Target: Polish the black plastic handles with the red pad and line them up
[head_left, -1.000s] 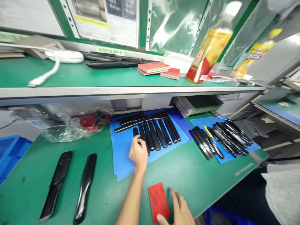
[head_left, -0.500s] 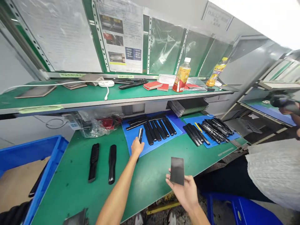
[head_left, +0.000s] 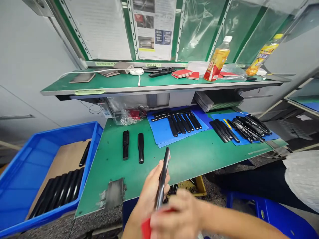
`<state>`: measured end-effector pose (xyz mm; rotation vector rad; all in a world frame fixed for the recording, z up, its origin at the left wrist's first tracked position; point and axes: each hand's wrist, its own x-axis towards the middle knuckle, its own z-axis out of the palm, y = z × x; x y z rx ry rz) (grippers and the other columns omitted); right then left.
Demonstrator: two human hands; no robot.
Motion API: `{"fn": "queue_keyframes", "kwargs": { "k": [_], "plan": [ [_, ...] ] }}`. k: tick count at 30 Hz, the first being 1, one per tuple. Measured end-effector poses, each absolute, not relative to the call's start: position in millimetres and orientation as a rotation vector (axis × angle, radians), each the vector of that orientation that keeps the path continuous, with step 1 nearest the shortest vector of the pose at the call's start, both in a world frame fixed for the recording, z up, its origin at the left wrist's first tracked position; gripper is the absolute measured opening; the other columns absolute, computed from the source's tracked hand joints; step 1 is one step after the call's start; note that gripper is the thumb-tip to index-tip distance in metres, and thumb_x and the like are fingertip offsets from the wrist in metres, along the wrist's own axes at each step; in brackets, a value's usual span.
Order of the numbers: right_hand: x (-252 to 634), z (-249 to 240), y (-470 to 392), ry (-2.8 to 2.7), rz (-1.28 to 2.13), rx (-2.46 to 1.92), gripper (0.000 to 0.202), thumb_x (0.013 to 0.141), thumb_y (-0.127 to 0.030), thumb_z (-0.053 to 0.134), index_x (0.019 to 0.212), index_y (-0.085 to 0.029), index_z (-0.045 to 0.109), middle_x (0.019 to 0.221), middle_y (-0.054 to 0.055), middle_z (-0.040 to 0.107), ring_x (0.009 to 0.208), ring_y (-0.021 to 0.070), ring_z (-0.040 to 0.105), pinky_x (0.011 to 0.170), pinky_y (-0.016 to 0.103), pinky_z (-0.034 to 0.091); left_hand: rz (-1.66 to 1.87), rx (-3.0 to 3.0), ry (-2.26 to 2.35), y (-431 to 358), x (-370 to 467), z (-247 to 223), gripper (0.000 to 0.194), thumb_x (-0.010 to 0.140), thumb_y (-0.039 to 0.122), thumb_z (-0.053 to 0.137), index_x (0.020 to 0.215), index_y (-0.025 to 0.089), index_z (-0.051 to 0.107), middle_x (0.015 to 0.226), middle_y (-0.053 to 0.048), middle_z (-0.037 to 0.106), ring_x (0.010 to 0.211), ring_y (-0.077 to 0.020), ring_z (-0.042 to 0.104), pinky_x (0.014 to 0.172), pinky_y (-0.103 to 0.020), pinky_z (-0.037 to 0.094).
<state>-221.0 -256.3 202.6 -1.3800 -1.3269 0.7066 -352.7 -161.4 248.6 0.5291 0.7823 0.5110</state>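
Note:
My left hand [head_left: 153,186] is wrapped round a long black glossy piece [head_left: 163,177], held up at a slant over the table's front edge. My right hand [head_left: 176,215], blurred by motion, grips a red-faced pad [head_left: 146,228] against the lower end of that piece. On the green table [head_left: 194,156] two black pieces, one [head_left: 125,145] left of the other [head_left: 141,148], lie apart. Several black pieces [head_left: 183,122] rest in a row on a blue sheet [head_left: 159,139] behind my hands.
A blue bin [head_left: 15,167] with several black pieces stands at the left. More black parts [head_left: 246,127] lie at the right. A grey pad [head_left: 114,193] sits at the front edge. A shelf [head_left: 161,88] holds bottles and red pads [head_left: 183,73]. A person's light sleeve [head_left: 302,179] shows right.
My left hand has lifted a black piece off the blue sheet and drawn it toward me. My right hand has brought its pad, now showing red, against the piece. The view has shifted left.

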Motion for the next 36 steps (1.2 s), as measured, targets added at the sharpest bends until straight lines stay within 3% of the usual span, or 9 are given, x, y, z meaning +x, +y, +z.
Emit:
{"fn": "queue_keyframes", "kwargs": {
  "k": [2, 7, 10, 12, 15, 17, 20, 24, 36],
  "plan": [
    [-218.2, 212.1, -240.8, -1.419, 0.699, -1.386, 0.044, 0.076, -0.065, 0.07, 0.112, -0.04, 0.076, 0.113, 0.002, 0.075, 0.107, 0.0266, 0.066, 0.091, 0.049, 0.054, 0.507, 0.496, 0.731, -156.5, -358.2, 253.7, 0.065, 0.073, 0.053, 0.084, 0.124, 0.016, 0.067, 0.057, 0.01, 0.038, 0.043, -0.0033, 0.038, 0.039, -0.013, 0.031],
    [-182.5, 242.7, -190.9, -1.413, 0.524, -1.522, 0.036, 0.087, -0.064, 0.058, 0.123, -0.063, 0.062, 0.12, -0.01, 0.073, 0.117, 0.0281, 0.062, 0.092, 0.056, 0.049, 0.55, 0.698, 0.743, -163.5, -378.1, 256.6, 0.074, 0.061, 0.065, 0.087, 0.119, 0.02, 0.074, 0.053, 0.007, 0.045, 0.039, -0.0046, 0.035, 0.035, -0.016, 0.029],
    [-161.5, 247.6, -184.8, -1.352, 0.464, -1.581, 0.041, 0.093, -0.06, 0.053, 0.129, -0.048, 0.065, 0.143, -0.005, 0.061, 0.131, 0.0308, 0.051, 0.11, 0.061, 0.034, 0.769, 0.974, 0.84, -172.7, -394.8, 257.0, 0.076, 0.052, 0.072, 0.087, 0.106, 0.019, 0.08, 0.068, -0.008, 0.068, 0.063, -0.0214, 0.065, 0.05, -0.027, 0.051],
    [-160.1, 242.7, -193.7, -1.174, 0.58, -1.517, 0.049, 0.095, -0.062, 0.048, 0.136, -0.04, 0.062, 0.15, -0.001, 0.056, 0.128, 0.0287, 0.051, 0.111, 0.054, 0.036, 0.903, 1.084, 0.974, -173.3, -401.1, 258.0, 0.074, 0.059, 0.072, 0.083, 0.11, 0.019, 0.078, 0.091, -0.012, 0.077, 0.087, -0.0303, 0.071, 0.064, -0.03, 0.057],
    [-177.3, 236.0, -210.6, -0.695, 0.996, -1.191, 0.06, 0.097, -0.068, 0.037, 0.136, -0.029, 0.062, 0.128, 0.007, 0.067, 0.089, 0.0207, 0.06, 0.082, 0.037, 0.051, 0.906, 1.145, 1.072, -168.8, -399.1, 259.1, 0.066, 0.079, 0.066, 0.072, 0.125, 0.018, 0.068, 0.11, -0.012, 0.077, 0.099, -0.0284, 0.072, 0.071, -0.027, 0.056],
    [-194.5, 240.9, -217.1, -0.476, 1.14, -1.021, 0.05, 0.095, -0.063, 0.05, 0.125, -0.027, 0.066, 0.101, 0.006, 0.069, 0.07, 0.0151, 0.054, 0.066, 0.029, 0.048, 0.895, 1.172, 1.046, -167.5, -394.0, 259.4, 0.065, 0.083, 0.063, 0.07, 0.129, 0.018, 0.063, 0.107, -0.012, 0.078, 0.101, -0.0266, 0.073, 0.076, -0.026, 0.056],
    [-215.7, 261.6, -221.4, -0.47, 1.047, -0.951, 0.051, 0.077, -0.051, 0.081, 0.12, -0.029, 0.063, 0.083, -0.001, 0.059, 0.066, 0.0109, 0.051, 0.062, 0.023, 0.048, 0.906, 1.216, 1.043, -172.3, -388.9, 262.1, 0.062, 0.083, 0.06, 0.071, 0.126, 0.016, 0.066, 0.098, -0.012, 0.08, 0.103, -0.027, 0.073, 0.086, -0.029, 0.057],
    [-220.9, 284.9, -227.6, -0.634, 0.99, -0.977, 0.078, 0.061, -0.06, 0.089, 0.125, -0.03, 0.056, 0.081, 0.0, 0.058, 0.065, 0.0142, 0.054, 0.056, 0.027, 0.05, 0.914, 1.291, 1.023, -182.4, -389.7, 272.0, 0.057, 0.083, 0.059, 0.071, 0.122, 0.017, 0.072, 0.107, -0.01, 0.079, 0.105, -0.0277, 0.073, 0.088, -0.028, 0.057],
    [-185.3, 258.8, -217.6, -0.358, 1.133, -0.965, 0.065, 0.072, -0.07, 0.076, 0.119, -0.027, 0.059, 0.078, 0.001, 0.061, 0.059, 0.0135, 0.056, 0.049, 0.025, 0.048, 0.94, 1.282, 1.084, -189.3, -400.0, 272.5, 0.059, 0.072, 0.067, 0.078, 0.108, 0.02, 0.079, 0.092, -0.009, 0.081, 0.097, -0.0315, 0.075, 0.085, -0.032, 0.06]
  ]
}}
